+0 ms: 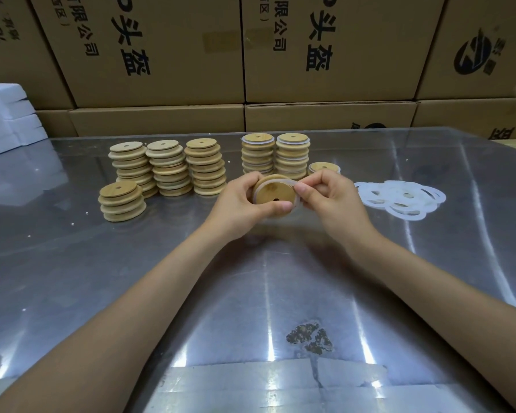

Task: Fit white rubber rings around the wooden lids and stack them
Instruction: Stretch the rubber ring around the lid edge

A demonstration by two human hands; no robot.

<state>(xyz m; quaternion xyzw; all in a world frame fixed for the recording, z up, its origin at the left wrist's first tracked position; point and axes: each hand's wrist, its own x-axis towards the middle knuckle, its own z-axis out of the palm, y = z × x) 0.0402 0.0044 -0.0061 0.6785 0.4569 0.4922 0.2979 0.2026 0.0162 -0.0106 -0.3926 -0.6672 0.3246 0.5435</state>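
At the centre of the frame, above the shiny metal table (102, 263), the left hand (239, 201) gripped a round wooden lid (276, 193) by its edge, fingers curled behind it and the thumb across its lower rim. The right hand (325, 195) pinched a white rubber ring (280, 183) and held it stretched over the lid's upper edge. Loose white rings (399, 198) lay heaped to the right of the hands. Behind them stood two stacks of ringed lids (274, 155); left of centre stood four stacks of bare lids (167, 168). Printed cardboard boxes (161, 49) filled the top of the frame.
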